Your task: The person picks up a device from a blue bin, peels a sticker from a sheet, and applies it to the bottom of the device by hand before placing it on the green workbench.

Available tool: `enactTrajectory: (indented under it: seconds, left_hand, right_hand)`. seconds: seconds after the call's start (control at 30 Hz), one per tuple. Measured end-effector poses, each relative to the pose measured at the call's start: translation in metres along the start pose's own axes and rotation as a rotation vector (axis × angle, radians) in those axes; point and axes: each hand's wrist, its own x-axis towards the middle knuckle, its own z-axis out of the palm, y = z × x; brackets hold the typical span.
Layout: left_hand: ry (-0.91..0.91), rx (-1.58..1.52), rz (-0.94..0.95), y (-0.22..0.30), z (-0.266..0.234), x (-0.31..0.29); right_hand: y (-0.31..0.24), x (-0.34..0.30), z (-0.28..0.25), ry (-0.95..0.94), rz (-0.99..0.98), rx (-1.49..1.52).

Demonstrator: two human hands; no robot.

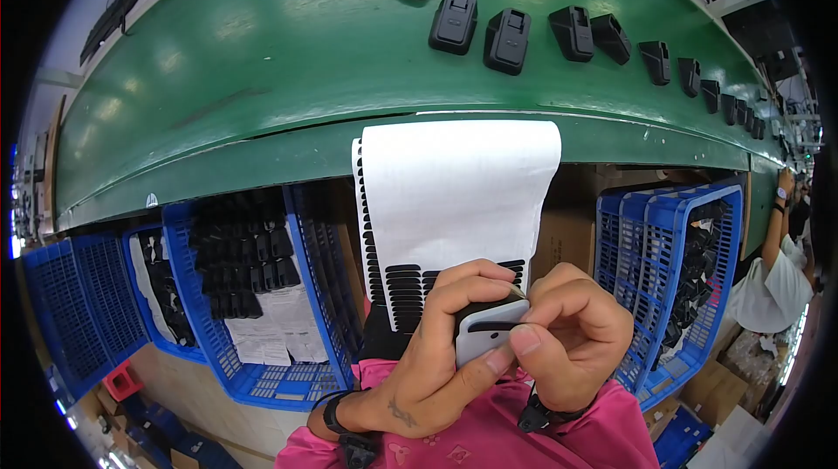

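Note:
My left hand (445, 355) is wrapped round a small device housing (477, 348), black at the side with a light grey face and a dark round hole in it. Against that face, my right hand (572, 329) pinches the end of a thin black strip (491, 325), which lies across the grey surface. A thin pointed sliver (518, 292) shows between the fingers of both hands; its kind cannot be made out. Behind the hands, a white sticker sheet (458, 189) hangs over the bench edge toward my lap, with rows of black rounded strips along its left side and lower end.
Several black wedge-shaped housings (454, 24) stand in a line across the green bench (218, 58). Blue crates (227, 329) with black parts and paper sit below at left; more blue crates (624, 242) are at right. Another person's arm (775, 220) shows at far right.

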Motion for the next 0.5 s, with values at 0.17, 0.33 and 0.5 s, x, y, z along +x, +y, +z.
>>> enactTrajectory:
  seconds: [0.17, 0.33, 0.5]
  left_hand:
    - [0.001, 0.004, -0.001, -0.0001, -0.0006, -0.0003]
    - [0.001, 0.012, 0.01, -0.0001, -0.0002, -0.0002]
    - [-0.006, 0.024, 0.016, -0.0002, -0.0011, -0.0001]
  right_hand:
    - [-0.0003, 0.0009, 0.0011, 0.003, -0.001, 0.001]
    - [-0.0003, 0.0008, -0.0005, -0.014, -0.013, -0.027]
    - [0.0003, 0.0009, 0.0002, -0.008, -0.015, -0.023]
